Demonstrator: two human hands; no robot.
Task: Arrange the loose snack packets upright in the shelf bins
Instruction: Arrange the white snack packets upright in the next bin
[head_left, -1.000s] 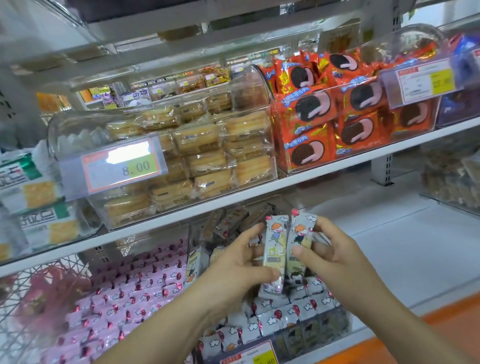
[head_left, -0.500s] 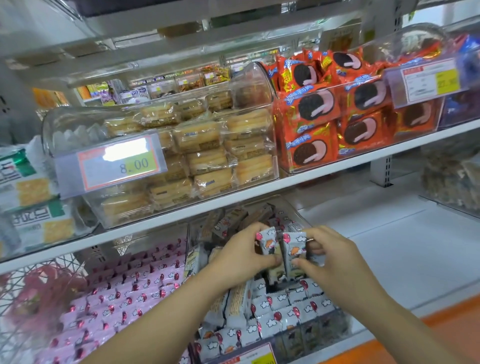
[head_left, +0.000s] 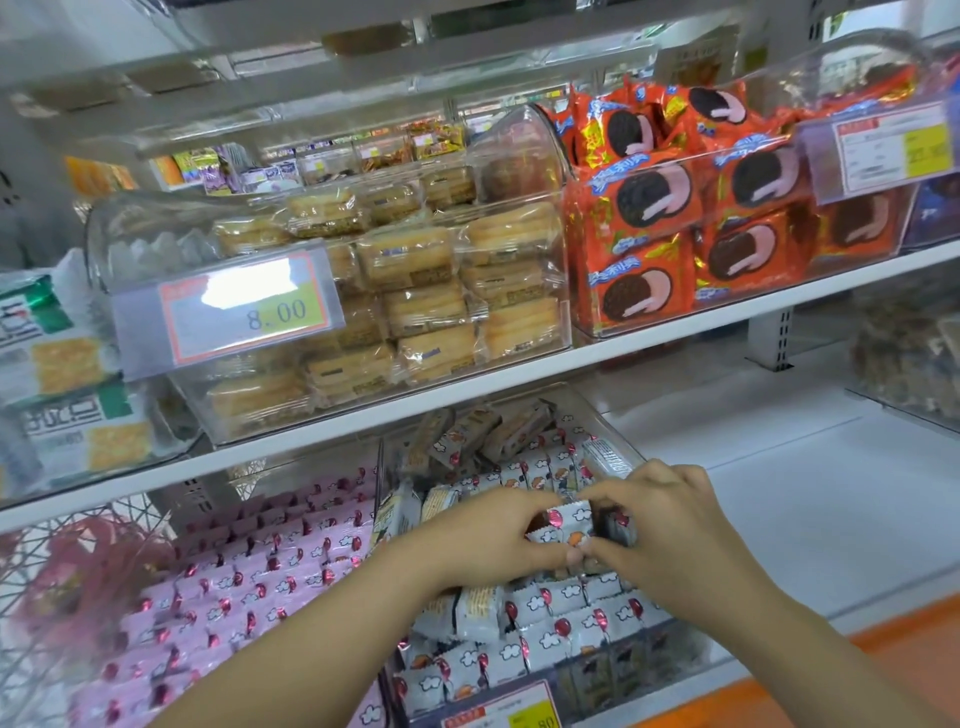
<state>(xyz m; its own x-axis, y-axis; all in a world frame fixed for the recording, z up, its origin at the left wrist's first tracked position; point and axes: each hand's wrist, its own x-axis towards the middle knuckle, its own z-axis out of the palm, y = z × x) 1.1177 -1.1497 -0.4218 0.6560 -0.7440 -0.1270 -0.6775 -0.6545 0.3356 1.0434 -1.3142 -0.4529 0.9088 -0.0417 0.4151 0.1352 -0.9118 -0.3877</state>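
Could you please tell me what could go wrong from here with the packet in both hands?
Pinched by the left hand and right hand, the white packet might crumple or knock the upright packets askew if wedged in. The loose packets heaped behind could slide onto those rows.

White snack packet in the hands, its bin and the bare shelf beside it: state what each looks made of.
White snack packet: thin plastic film, probably, printed and slightly glossy; its end seal is crimped in a zigzag. Bin: clear rigid plastic, likely acrylic; packets show through its glossy walls. Shelf: seemingly painted metal, smooth, white, matte.
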